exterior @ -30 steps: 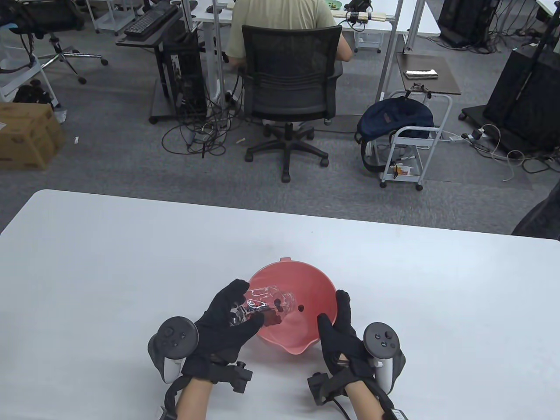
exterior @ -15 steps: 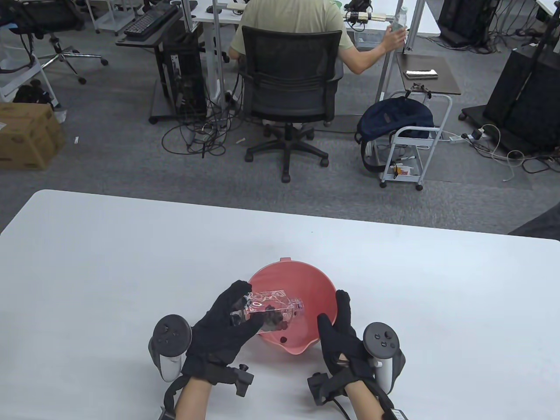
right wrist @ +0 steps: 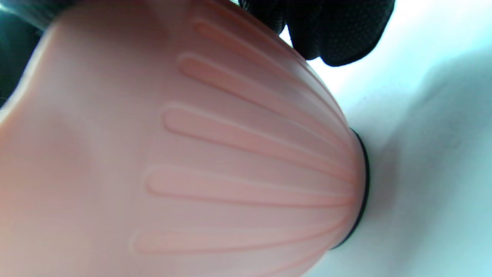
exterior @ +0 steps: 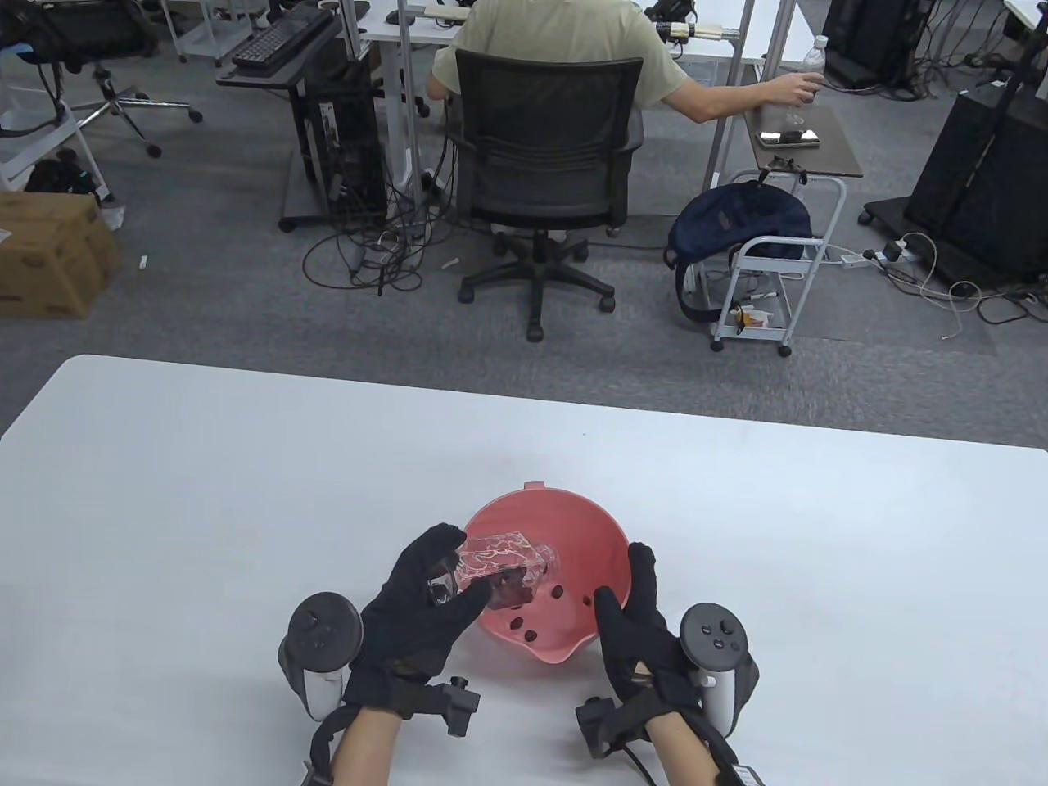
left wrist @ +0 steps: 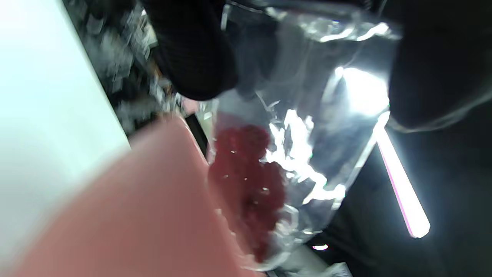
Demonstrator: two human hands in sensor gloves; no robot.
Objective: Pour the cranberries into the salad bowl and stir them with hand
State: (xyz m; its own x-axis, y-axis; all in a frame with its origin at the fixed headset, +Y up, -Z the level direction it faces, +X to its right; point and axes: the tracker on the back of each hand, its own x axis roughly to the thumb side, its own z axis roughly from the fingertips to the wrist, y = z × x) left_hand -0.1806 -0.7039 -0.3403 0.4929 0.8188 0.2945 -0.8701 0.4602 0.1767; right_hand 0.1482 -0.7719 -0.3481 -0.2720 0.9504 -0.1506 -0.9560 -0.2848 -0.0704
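Observation:
A pink salad bowl (exterior: pixel 585 524) stands on the white table near its front edge. My left hand (exterior: pixel 463 569) grips a clear plastic bag (exterior: pixel 501 558), tipped mouth-down over the bowl's left rim. Dark red cranberries (exterior: pixel 509 585) bunch at the bag's mouth, and several loose ones (exterior: pixel 557 589) lie inside the bowl. The left wrist view shows the bag (left wrist: pixel 307 154), the berries (left wrist: pixel 246 181) and the bowl's rim (left wrist: pixel 134 215) up close. My right hand (exterior: pixel 624 575) cups the bowl's right outer wall. In the right wrist view its fingers (right wrist: pixel 338 30) curl over the ribbed bowl (right wrist: pixel 192 154).
The white table (exterior: pixel 205 491) stretches wide to the left, right and behind the bowl. Beyond its far edge a person sits in an office chair (exterior: pixel 544 164), an arm stretched right toward a bottle (exterior: pixel 806 70). A small cart (exterior: pixel 770 270) with a backpack stands on the floor.
The bag has shifted slightly left and kept tipping; more cranberries have dropped into the bowl. My right hand has stayed on the bowl. The seated person reached out to the right.

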